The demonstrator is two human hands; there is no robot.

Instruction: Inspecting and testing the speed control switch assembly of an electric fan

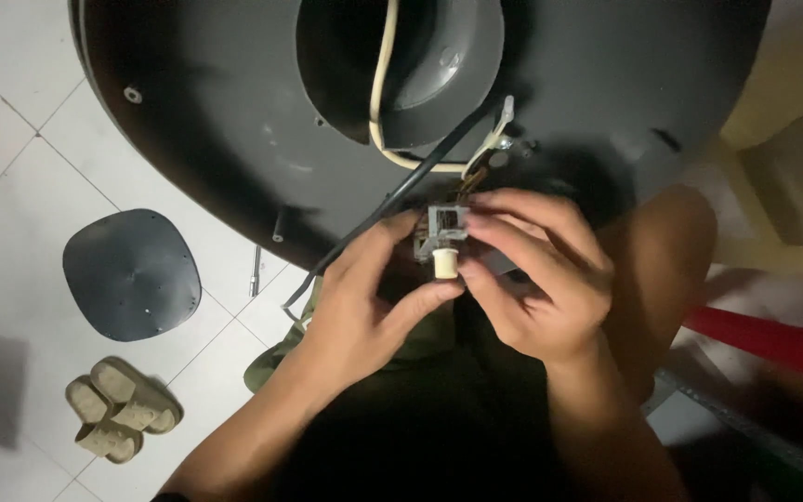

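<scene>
While both hands meet at the centre of the view, they pinch a small grey switch block point(445, 223) with a cream cylindrical knob point(445, 263) pointing down at 6 o'clock. The left hand point(364, 307) comes in from 7 o'clock, its thumb and forefinger closed on the block's left side and under the knob. The right hand point(536, 279) comes in from 5 o'clock, its fingers curled over the block's right side and top. The block sits just at the lower edge of a large dark round base point(234, 139) that fills the top of the view. A black cable point(392, 200) runs from the block's area down towards 8 o'clock, and a cream cable point(381, 93) loops up towards 12 o'clock into the base's central opening. On the white tiled floor point(11, 186) at 9 o'clock lies a dark rounded plate point(130, 274), and at 8 o'clock a pair of beige sandals point(123, 409). A red bar point(773, 339) shows at 4 o'clock
</scene>
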